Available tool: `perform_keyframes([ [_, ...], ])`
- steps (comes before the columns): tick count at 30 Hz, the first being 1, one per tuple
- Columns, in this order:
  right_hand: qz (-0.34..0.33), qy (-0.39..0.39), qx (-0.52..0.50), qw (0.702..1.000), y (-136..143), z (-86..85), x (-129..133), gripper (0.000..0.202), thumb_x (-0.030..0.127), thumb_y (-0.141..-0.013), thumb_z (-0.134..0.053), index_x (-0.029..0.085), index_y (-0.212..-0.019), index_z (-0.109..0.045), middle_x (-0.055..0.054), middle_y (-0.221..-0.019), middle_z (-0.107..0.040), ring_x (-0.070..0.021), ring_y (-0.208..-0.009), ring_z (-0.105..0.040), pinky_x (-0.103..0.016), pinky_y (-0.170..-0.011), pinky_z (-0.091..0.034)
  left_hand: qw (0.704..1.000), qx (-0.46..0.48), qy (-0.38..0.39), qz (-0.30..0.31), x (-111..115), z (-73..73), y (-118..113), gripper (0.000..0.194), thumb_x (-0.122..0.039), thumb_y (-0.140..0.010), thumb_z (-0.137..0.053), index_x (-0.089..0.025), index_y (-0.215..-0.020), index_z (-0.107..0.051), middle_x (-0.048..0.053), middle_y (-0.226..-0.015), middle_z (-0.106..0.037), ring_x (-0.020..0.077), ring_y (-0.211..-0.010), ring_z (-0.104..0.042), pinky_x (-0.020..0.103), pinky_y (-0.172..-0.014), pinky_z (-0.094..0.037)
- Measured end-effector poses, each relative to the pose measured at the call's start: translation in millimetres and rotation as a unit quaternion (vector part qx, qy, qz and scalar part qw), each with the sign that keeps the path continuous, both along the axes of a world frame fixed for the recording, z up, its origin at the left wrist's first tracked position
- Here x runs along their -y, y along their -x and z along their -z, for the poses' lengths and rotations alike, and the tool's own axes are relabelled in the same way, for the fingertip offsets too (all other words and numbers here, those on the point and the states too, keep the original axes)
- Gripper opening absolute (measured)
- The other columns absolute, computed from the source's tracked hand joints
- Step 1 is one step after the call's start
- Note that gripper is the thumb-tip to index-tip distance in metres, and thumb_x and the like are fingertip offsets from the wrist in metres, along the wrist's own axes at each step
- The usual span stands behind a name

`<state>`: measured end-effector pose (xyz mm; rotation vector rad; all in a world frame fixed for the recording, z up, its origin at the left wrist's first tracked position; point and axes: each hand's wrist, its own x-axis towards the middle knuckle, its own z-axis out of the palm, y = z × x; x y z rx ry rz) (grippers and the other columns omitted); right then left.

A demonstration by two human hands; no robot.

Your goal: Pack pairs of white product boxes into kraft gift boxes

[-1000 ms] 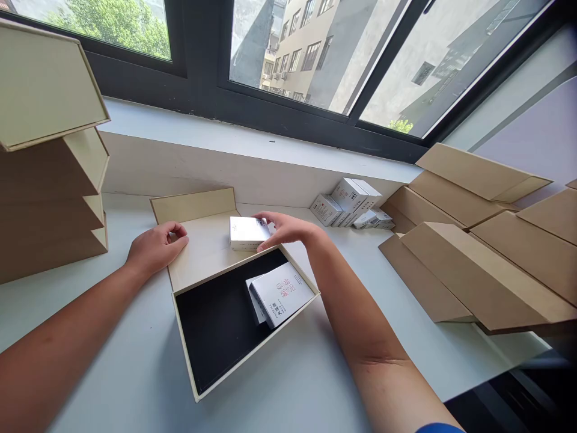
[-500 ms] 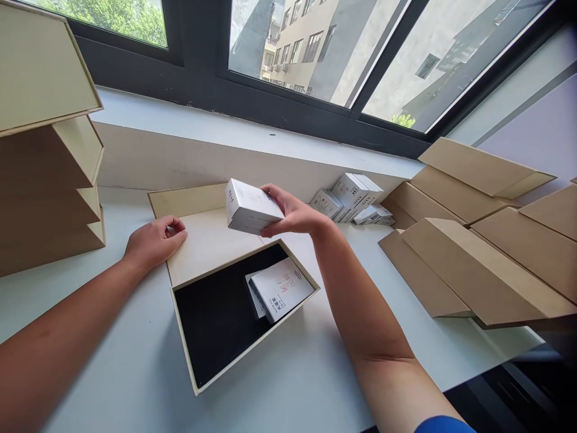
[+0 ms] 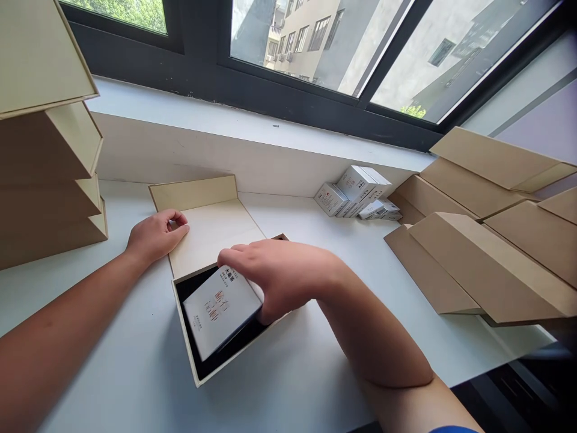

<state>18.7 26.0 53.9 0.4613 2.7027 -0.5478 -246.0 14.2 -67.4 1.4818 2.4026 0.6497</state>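
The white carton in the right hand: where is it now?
In the head view, the white carton is at the left end of the black-lined box, gripped by the right hand.

The white carton (image 3: pixel 222 316), printed in black and orange, sits angled inside the left end of the black-lined cream box (image 3: pixel 186 337), whose lid (image 3: pixel 214 231) lies open.

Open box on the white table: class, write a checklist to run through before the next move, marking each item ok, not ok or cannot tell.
1. Lid folded back from the open box: ok.
2. Right hand gripping the small white carton: ok.
3. Left hand out of the opening, by the lid's edge: ok.
4. Carton released: not ok, fingers are on it.
5. Carton resting on the box floor: cannot tell, its underside is hidden.
6. Box's right end in view: not ok, mostly covered.
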Motion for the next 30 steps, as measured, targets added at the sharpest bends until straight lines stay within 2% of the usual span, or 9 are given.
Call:
perform_keyframes([
  [5,0.006,0.010,0.027,1.000,9,10.5,7,0.061,0.035,-0.063,-0.082,0.021,-0.112,-0.048,-0.004,-0.102,-0.066,-0.0216,-0.086,-0.060,-0.028,-0.060,-0.041,1.000,0.003,-0.007,0.002,0,-0.9,-1,0.021,-0.046,-0.075,-0.060,-0.029,-0.088,-0.066,0.001,-0.079,-0.068,0.0237,-0.074,-0.063,0.034,-0.064,-0.040],
  [10,0.036,0.036,0.030,0.998,3,24.2,-2,0.089,0.047,-0.060,-0.087,0.025,-0.134,-0.044,-0.008,-0.127,-0.062,-0.0307,-0.115,-0.059,-0.031,-0.077,-0.047,0.999,0.030,-0.034,0.003,1,5.5,4,0.025,-0.049,-0.075,-0.064,-0.028,-0.089,-0.066,0.000,-0.083,-0.068,0.0214,-0.072,-0.061,0.033,-0.065,-0.041],
  [12,0.047,0.056,0.026,0.997,-4,28.6,-7,0.099,0.046,-0.060,-0.087,0.029,-0.144,-0.037,-0.007,-0.130,-0.062,-0.0302,-0.114,-0.060,-0.031,-0.078,-0.047,0.994,0.078,-0.076,0.011,2,6.1,5,0.028,-0.051,-0.076,-0.065,-0.027,-0.091,-0.065,0.000,-0.089,-0.069,0.0183,-0.069,-0.059,0.032,-0.065,-0.042],
  [14,0.064,0.070,0.031,0.995,-12,32.2,-9,0.096,0.041,-0.062,-0.085,0.028,-0.144,-0.036,-0.007,-0.119,-0.066,-0.0273,-0.102,-0.064,-0.030,-0.073,-0.047,0.982,0.126,-0.139,0.037,4,-0.3,2,0.031,-0.052,-0.078,-0.065,-0.025,-0.092,-0.064,0.001,-0.095,-0.069,0.0166,-0.072,-0.058,0.030,-0.068,-0.045],
  [17,0.079,0.055,0.022,0.995,-21,37.8,-9,0.075,0.037,-0.063,-0.082,0.023,-0.129,-0.049,-0.006,-0.101,-0.068,-0.0257,-0.089,-0.064,-0.030,-0.067,-0.046,0.956,0.141,-0.199,0.161,16,-25.6,-17,0.031,-0.051,-0.083,-0.065,-0.023,-0.095,-0.065,0.002,-0.100,-0.070,0.0186,-0.087,-0.062,0.032,-0.084,-0.048],
  [19,0.077,0.026,0.002,0.997,-25,42.4,-8,0.062,0.037,-0.061,-0.082,0.022,-0.115,-0.055,-0.006,-0.098,-0.067,-0.0260,-0.088,-0.063,-0.032,-0.068,-0.047,0.928,0.136,-0.162,0.308,30,-47.2,-39,0.033,-0.053,-0.087,-0.063,-0.025,-0.105,-0.067,0.003,-0.107,-0.070,0.0206,-0.098,-0.062,0.034,-0.090,-0.048],
  [22,0.057,0.002,-0.027,0.998,-26,49.8,-7,0.052,0.036,-0.063,-0.081,0.022,-0.107,-0.058,-0.007,-0.103,-0.067,-0.0268,-0.091,-0.063,-0.033,-0.071,-0.049,0.858,0.092,-0.098,0.496,52,-70.8,-75,0.036,-0.053,-0.089,-0.064,-0.030,-0.117,-0.066,0.002,-0.121,-0.068,0.0230,-0.114,-0.059,0.037,-0.100,-0.045],
  [25,0.033,0.004,-0.061,0.998,-26,55.0,-9,0.052,0.041,-0.067,-0.081,0.021,-0.110,-0.059,-0.007,-0.109,-0.068,-0.0282,-0.098,-0.064,-0.037,-0.078,-0.051,0.854,0.021,-0.068,0.515,66,-76.2,-97,0.041,-0.058,-0.086,-0.066,-0.029,-0.115,-0.064,0.004,-0.123,-0.067,0.0250,-0.114,-0.059,0.040,-0.102,-0.043],
  [30,0.002,0.013,-0.059,0.998,-34,56.7,-15,0.063,0.038,-0.066,-0.082,0.019,-0.121,-0.057,-0.012,-0.124,-0.064,-0.0324,-0.113,-0.061,-0.044,-0.097,-0.050,0.859,-0.059,-0.070,0.504,74,-62.6,-108,0.049,-0.068,-0.082,-0.064,-0.026,-0.107,-0.063,0.006,-0.132,-0.061,0.0309,-0.126,-0.052,0.048,-0.110,-0.036],
])
